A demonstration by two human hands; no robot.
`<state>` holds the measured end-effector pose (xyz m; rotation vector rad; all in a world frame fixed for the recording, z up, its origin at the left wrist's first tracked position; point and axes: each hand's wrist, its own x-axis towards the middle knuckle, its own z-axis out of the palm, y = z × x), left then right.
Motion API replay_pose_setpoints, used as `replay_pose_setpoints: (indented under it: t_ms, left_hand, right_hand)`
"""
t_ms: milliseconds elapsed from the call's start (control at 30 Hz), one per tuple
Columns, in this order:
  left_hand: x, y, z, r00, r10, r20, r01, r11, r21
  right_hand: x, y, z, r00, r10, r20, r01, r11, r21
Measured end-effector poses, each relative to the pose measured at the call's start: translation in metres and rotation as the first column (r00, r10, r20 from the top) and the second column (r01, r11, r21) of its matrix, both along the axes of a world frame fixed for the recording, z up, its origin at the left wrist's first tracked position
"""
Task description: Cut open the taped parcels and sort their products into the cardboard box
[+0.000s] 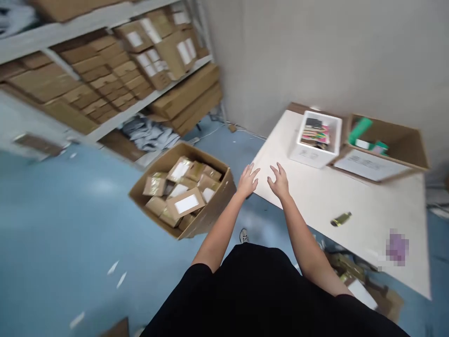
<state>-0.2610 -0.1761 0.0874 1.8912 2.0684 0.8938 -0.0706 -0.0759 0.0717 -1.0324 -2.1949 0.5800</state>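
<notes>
My left hand (248, 181) is open with its fingers spread, close to the table's near corner and just right of a cardboard box (217, 208) on the floor. That box is full of small brown packages with white labels and gold tape. My right hand (279, 181) is also open, its fingertips over the edge of a white table (368, 206). Neither hand holds anything. A small gold cylindrical item (341, 218) lies on the table to the right of my hands.
On the far table stand a white bin (312, 157) of colourful items and an open cardboard box (382, 127). Shelves of flat cartons (105, 75) line the left wall. Packages lie on the blue floor below the table's right edge.
</notes>
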Motion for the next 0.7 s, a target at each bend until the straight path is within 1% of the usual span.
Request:
replay_pose_setpoints:
  t_ms: [100, 133, 200, 300, 367, 433, 467, 500, 533, 567, 633, 667, 700]
  left_hand:
    - [-0.079, -0.046, -0.003, 0.98, 0.199, 0.009, -0.199, 0.98, -0.008]
    - [-0.1, -0.062, -0.004, 0.964, 0.267, 0.01, -0.267, 0.964, -0.011]
    - [-0.136, -0.096, -0.008, 0.918, 0.398, 0.009, -0.397, 0.917, -0.016]
    - [-0.173, -0.142, -0.019, 0.828, 0.561, 0.016, -0.56, 0.828, -0.039]
    - [-0.19, -0.168, -0.027, 0.764, 0.645, 0.023, -0.642, 0.763, -0.077]
    - [-0.201, -0.189, -0.036, 0.693, 0.721, 0.016, -0.712, 0.688, -0.14]
    - [-0.205, -0.198, -0.04, 0.65, 0.76, 0.006, -0.746, 0.639, -0.185]
    - [-0.207, -0.205, -0.045, 0.597, 0.802, -0.007, -0.779, 0.578, -0.241]
    - [-0.207, -0.211, -0.05, 0.533, 0.846, -0.023, -0.807, 0.5, -0.313]
    - [-0.205, -0.213, -0.056, 0.459, 0.887, -0.041, -0.822, 0.407, -0.397]
    - [-0.195, -0.211, -0.071, 0.318, 0.945, -0.079, -0.793, 0.219, -0.568]
    - [-0.189, -0.205, -0.079, 0.263, 0.96, -0.094, -0.753, 0.144, -0.642]
    - [-0.183, -0.197, -0.089, 0.229, 0.968, -0.099, -0.711, 0.097, -0.696]
  right_hand:
    - [-0.101, -0.011, -0.002, 0.978, 0.208, 0.011, -0.208, 0.978, -0.023]
    - [-0.131, -0.018, -0.002, 0.96, 0.278, 0.014, -0.277, 0.96, -0.033]
    - [-0.188, -0.034, -0.003, 0.912, 0.41, 0.021, -0.408, 0.912, -0.051]
    - [-0.259, -0.06, -0.006, 0.818, 0.574, 0.036, -0.57, 0.818, -0.072]
    - [-0.297, -0.076, -0.011, 0.75, 0.66, 0.042, -0.656, 0.75, -0.084]
    - [-0.33, -0.089, -0.018, 0.686, 0.727, 0.044, -0.72, 0.686, -0.101]
    - [-0.345, -0.094, -0.022, 0.656, 0.754, 0.047, -0.747, 0.656, -0.11]
    - [-0.358, -0.099, -0.027, 0.627, 0.777, 0.055, -0.769, 0.628, -0.12]
    - [-0.37, -0.103, -0.032, 0.598, 0.799, 0.065, -0.788, 0.601, -0.131]
    - [-0.381, -0.106, -0.037, 0.568, 0.819, 0.079, -0.806, 0.573, -0.146]
    - [-0.401, -0.109, -0.048, 0.508, 0.855, 0.103, -0.835, 0.518, -0.186]
    - [-0.409, -0.11, -0.053, 0.481, 0.87, 0.109, -0.844, 0.493, -0.209]
    - [-0.416, -0.111, -0.059, 0.457, 0.883, 0.109, -0.852, 0.47, -0.232]
